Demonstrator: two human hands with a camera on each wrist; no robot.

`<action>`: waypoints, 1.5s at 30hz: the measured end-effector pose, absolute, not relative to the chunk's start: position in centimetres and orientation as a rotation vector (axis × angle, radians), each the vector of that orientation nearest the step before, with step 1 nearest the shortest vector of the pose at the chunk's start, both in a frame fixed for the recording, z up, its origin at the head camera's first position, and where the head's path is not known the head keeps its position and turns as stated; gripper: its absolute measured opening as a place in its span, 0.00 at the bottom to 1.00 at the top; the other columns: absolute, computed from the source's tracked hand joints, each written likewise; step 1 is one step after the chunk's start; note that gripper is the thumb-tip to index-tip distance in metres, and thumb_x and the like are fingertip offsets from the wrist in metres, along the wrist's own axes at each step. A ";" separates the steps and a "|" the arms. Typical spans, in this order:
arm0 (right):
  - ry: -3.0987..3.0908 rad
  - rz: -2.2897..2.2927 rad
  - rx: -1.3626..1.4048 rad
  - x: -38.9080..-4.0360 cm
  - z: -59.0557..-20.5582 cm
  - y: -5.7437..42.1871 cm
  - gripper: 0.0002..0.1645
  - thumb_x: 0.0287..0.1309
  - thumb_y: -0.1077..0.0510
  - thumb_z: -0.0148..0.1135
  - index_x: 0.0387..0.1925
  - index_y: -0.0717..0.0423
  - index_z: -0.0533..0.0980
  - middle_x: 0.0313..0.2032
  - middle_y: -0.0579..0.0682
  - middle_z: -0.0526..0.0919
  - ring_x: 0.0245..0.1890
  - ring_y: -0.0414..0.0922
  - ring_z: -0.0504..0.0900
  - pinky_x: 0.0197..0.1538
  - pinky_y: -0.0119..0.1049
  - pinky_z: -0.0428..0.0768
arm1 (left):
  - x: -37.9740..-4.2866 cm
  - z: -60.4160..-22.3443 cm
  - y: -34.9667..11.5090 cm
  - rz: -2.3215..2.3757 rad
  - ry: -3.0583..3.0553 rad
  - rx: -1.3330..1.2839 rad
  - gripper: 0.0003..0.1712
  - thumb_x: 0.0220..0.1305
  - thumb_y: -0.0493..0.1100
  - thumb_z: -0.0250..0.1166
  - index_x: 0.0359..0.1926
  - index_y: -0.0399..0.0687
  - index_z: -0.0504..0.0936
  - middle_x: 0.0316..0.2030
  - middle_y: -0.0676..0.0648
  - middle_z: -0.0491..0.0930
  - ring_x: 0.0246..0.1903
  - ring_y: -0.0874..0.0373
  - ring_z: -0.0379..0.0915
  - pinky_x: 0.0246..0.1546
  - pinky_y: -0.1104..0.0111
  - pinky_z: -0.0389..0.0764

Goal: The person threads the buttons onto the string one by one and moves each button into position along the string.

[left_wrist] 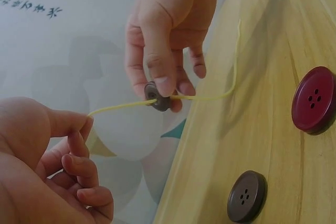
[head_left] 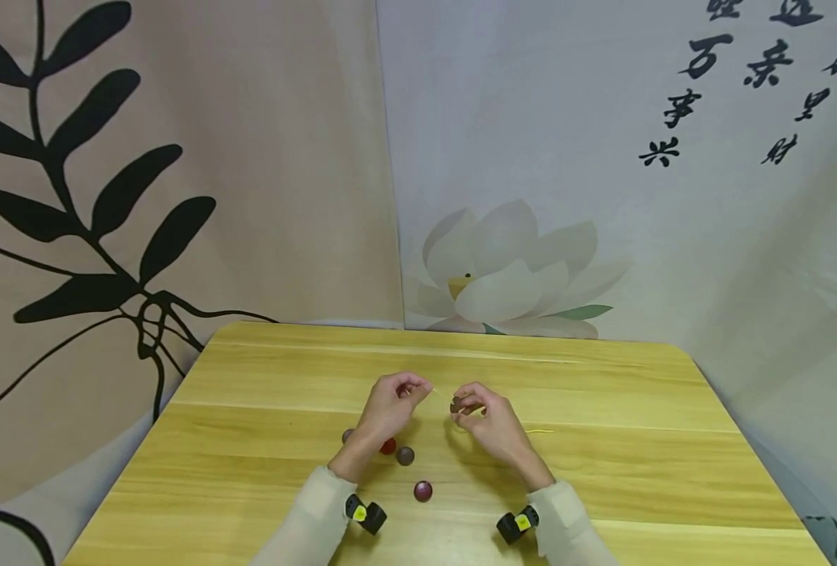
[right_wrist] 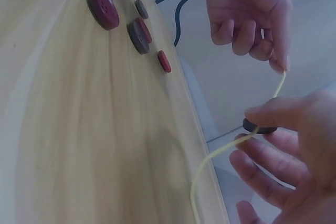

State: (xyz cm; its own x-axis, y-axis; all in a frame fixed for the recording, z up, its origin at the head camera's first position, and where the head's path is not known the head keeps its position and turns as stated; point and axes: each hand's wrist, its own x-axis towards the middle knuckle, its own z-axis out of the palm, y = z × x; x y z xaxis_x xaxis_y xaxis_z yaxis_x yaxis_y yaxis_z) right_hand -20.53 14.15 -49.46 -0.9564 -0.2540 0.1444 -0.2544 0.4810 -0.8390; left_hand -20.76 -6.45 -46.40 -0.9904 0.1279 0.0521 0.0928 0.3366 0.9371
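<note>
Between its thumb and index finger, my left hand [head_left: 390,409] pinches one end of a yellow string [left_wrist: 118,107]. A small dark brown button [left_wrist: 156,97] is held by its edges in my right hand [head_left: 492,424], to the right of the left one. The string passes through this button and comes out its other side, trailing in a loose curve past the right hand. Both hands are raised over the table, a short gap apart, with the string stretched between them. In the right wrist view, the thumb partly covers the held button.
On the wooden table [head_left: 637,440], a dark red button [head_left: 423,491] lies nearest the front. Behind it are a grey-brown button [head_left: 405,456], a red button [head_left: 387,446] and another dark one [head_left: 347,435] partly behind the left wrist. Printed cloth hangs behind the table.
</note>
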 end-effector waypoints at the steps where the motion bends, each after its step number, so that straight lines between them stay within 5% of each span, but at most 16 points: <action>1: -2.704 1.528 0.464 -20.5 -49.5 14.2 0.14 0.55 0.64 0.69 0.43 0.51 0.79 0.34 0.41 0.87 0.37 0.40 0.82 0.44 0.42 0.69 | -20.8 -46.4 -6.5 1.782 2.544 0.208 0.11 0.70 0.45 0.63 0.39 0.41 0.85 0.28 0.50 0.76 0.28 0.58 0.67 0.26 0.71 0.69; 13: -2.729 1.556 0.451 -20.6 -50.0 14.7 0.13 0.57 0.66 0.68 0.45 0.54 0.79 0.36 0.44 0.86 0.40 0.44 0.81 0.44 0.41 0.73 | -20.7 -46.2 -6.7 1.806 2.519 0.193 0.09 0.69 0.45 0.63 0.37 0.46 0.85 0.28 0.50 0.75 0.27 0.58 0.67 0.25 0.71 0.69; 34: -2.787 1.477 0.425 -20.7 -51.5 16.3 0.14 0.55 0.66 0.69 0.42 0.53 0.79 0.38 0.46 0.84 0.42 0.46 0.81 0.50 0.49 0.78 | -20.5 -46.5 -7.7 1.790 2.526 0.161 0.10 0.69 0.42 0.63 0.41 0.39 0.85 0.28 0.50 0.75 0.28 0.58 0.66 0.29 0.71 0.68; 45: -2.874 1.471 0.501 -21.4 -52.1 18.2 0.13 0.57 0.65 0.68 0.43 0.53 0.78 0.35 0.45 0.80 0.36 0.42 0.77 0.42 0.35 0.76 | -20.6 -46.8 -8.4 1.785 2.534 0.168 0.10 0.69 0.42 0.63 0.40 0.38 0.85 0.28 0.50 0.75 0.28 0.58 0.66 0.29 0.71 0.68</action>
